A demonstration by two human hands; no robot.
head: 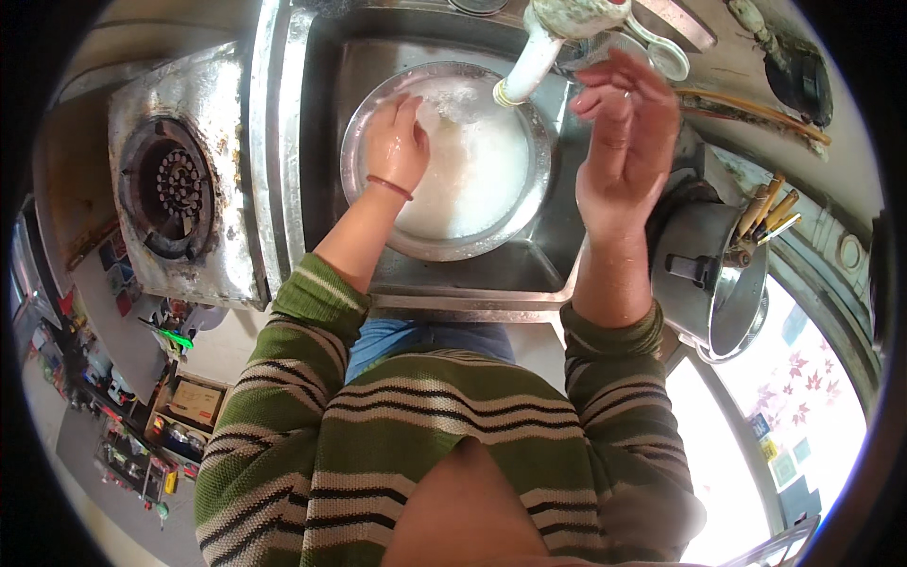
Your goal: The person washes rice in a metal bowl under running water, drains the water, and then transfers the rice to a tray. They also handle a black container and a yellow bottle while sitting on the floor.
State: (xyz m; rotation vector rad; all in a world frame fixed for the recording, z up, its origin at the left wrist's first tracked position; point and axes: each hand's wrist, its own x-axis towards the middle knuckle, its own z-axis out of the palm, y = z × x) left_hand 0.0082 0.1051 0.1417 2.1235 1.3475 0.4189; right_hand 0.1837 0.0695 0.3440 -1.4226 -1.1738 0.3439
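A round metal basin (541, 166) stands in the stainless steel sink (329, 234), holding cloudy, whitish water (489, 184). My left hand (398, 145), wet and wearing a thin reddish band at the wrist, is over the basin's left side. Beside its fingers is a pale, translucent thing (428, 117); whether the hand grips it cannot be told. A white faucet spout (528, 67) points down over the basin's upper right, and the water below it is stirred up. My right hand (627, 142) is raised right of the spout, wet and blurred, with loosely curled fingers and nothing visible in it.
A stained gas burner (177, 188) lies left of the sink. At right stands a metal pot (698, 276), with several wooden-handled utensils (769, 205) by its rim. A white-handled strainer (666, 57) lies behind the faucet. Boxes and clutter fill the lower left.
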